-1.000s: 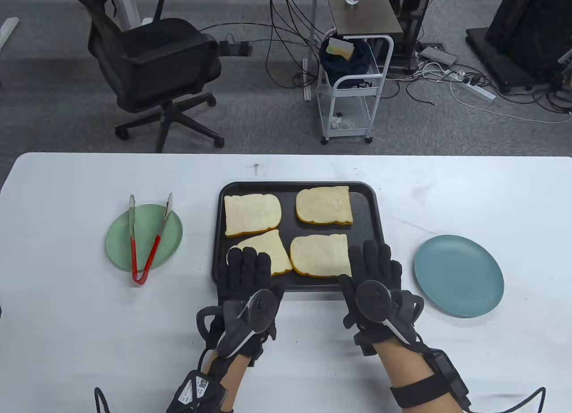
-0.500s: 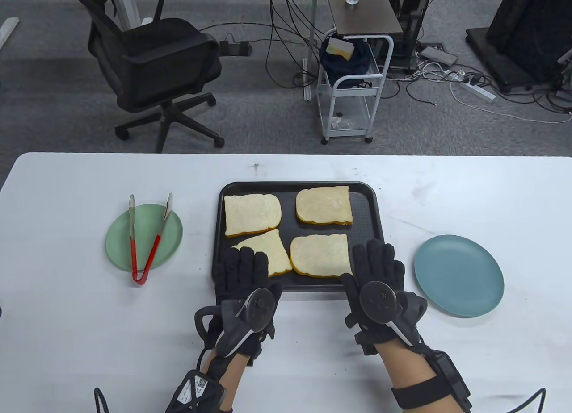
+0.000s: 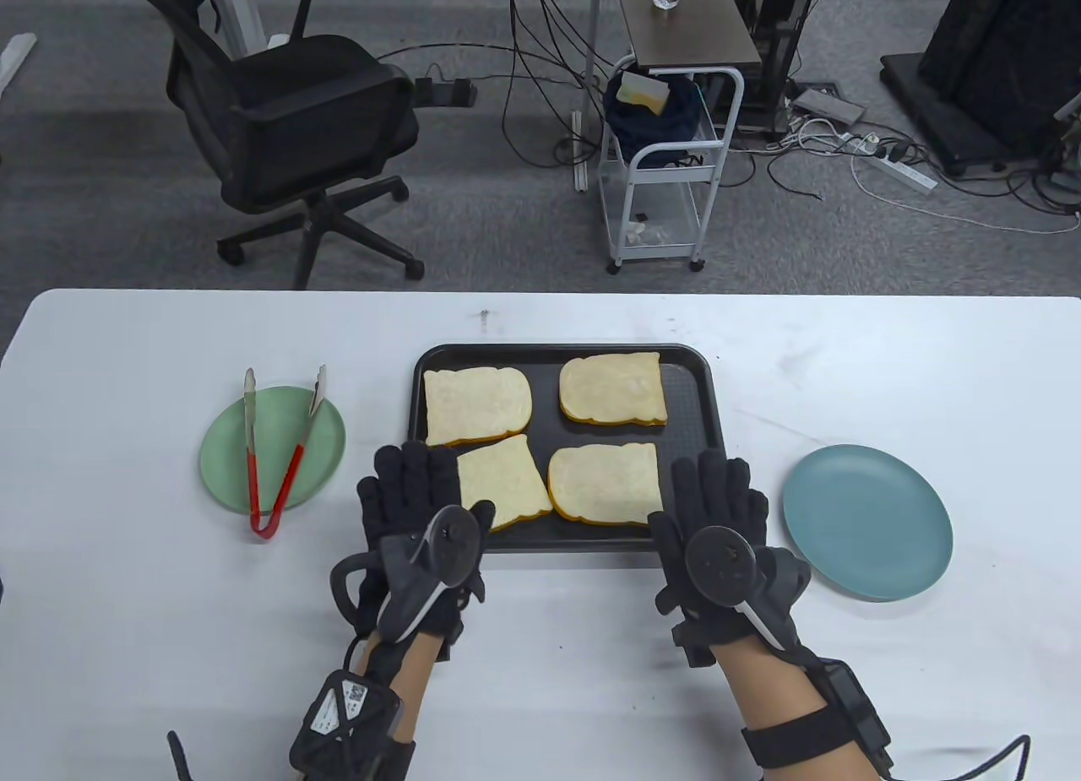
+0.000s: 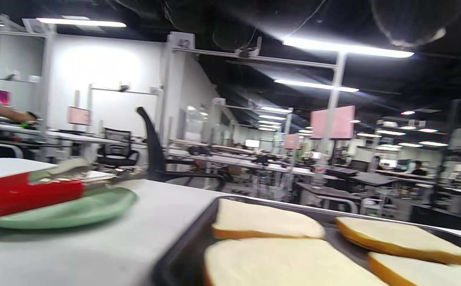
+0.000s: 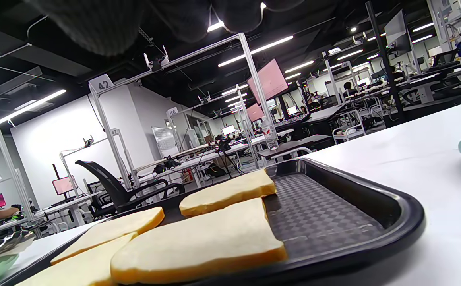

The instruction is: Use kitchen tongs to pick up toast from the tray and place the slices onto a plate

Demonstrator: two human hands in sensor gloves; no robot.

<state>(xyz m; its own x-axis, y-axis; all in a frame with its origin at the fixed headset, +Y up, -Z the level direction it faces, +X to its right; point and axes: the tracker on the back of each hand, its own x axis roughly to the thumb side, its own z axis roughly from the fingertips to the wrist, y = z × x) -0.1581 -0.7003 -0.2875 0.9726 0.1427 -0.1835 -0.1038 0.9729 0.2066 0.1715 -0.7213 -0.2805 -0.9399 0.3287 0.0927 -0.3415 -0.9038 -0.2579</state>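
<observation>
Left hand [image 3: 418,511] and right hand [image 3: 714,519] flat, empty.

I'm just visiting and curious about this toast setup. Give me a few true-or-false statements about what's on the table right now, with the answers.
1. Four toast slices lie on the black tray. True.
2. The tongs rest on the blue plate. False: they lie across the green plate.
3. The left hand holds the tongs. False: it holds nothing, hovering at the tray's near left corner.
4. The blue plate has no toast on it. True.
5. The right hand grips a slice. False: its fingers are straight, holding nothing.
</observation>
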